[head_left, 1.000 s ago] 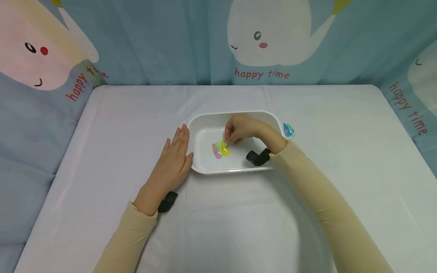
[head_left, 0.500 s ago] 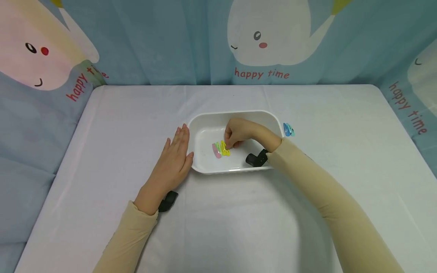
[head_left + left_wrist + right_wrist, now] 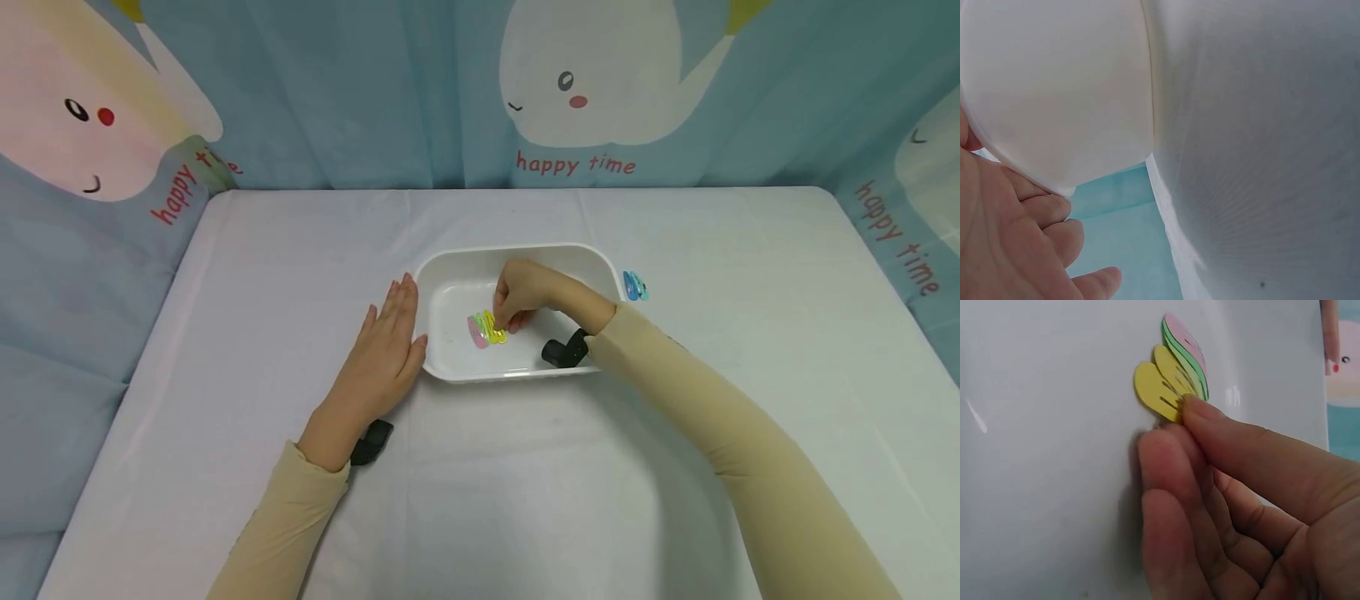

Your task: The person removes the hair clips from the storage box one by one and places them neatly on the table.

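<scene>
Inside a white tray (image 3: 465,360), my right hand (image 3: 525,292) pinches a yellow snap hair clip (image 3: 1155,392) between thumb and forefinger. Another yellow clip (image 3: 1171,364) overlaps it, with a green clip (image 3: 1190,357) and a pink clip (image 3: 1179,328) fanned out beyond in the right wrist view. From the head view this bunch lies near the tray's middle, partly covered by my fingers. My left hand (image 3: 378,358) has its fingers straight and rests along the tray's left side, touching it; the left wrist view shows the fingers under its rim.
Blue hair clips (image 3: 635,286) lie on the white tablecloth (image 3: 750,275) just right of the tray. Black wrist camera mounts (image 3: 566,350) show by both wrists. Blue printed curtains (image 3: 360,100) border the table at the back and sides.
My right hand has come down slightly onto the yellow clip and now pinches it; the bunch looks tighter than before. The left hand stays at the tray's side.
</scene>
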`<state>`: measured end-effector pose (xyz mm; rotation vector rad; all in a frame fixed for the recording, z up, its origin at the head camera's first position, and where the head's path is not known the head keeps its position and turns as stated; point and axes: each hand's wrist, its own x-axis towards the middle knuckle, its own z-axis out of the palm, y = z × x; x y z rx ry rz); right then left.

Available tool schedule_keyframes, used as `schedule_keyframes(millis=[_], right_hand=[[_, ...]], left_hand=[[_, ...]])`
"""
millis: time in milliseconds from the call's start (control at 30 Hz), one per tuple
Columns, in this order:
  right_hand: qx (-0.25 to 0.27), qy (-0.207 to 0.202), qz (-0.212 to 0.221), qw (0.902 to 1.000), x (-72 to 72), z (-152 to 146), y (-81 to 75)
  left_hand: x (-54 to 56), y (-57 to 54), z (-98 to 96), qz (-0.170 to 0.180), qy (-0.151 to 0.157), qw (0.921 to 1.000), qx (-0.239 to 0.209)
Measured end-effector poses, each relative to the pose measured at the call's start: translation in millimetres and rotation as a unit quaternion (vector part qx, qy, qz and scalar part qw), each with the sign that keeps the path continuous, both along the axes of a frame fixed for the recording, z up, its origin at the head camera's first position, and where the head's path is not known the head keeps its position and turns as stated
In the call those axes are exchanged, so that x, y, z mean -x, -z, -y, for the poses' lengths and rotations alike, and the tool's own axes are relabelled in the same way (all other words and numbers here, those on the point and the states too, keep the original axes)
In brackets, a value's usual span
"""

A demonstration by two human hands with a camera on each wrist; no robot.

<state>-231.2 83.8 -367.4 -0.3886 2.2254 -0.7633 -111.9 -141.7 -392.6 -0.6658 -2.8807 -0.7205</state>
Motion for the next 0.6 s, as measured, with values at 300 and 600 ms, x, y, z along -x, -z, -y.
schedule_keyframes(millis=[300,600], right_hand=[[0.016,0.024,0.029,0.9991,0.1,-0.9,-0.2],[0.016,0.043,0.045,0.9979,0.9,-3.7,-2.5]], left_hand=[[0.1,0.4,0.3,-0.005,-0.001,1.0000,0.000],[-0.4,0.4,-0.3,-0.001,0.001,1.0000,-0.003]])
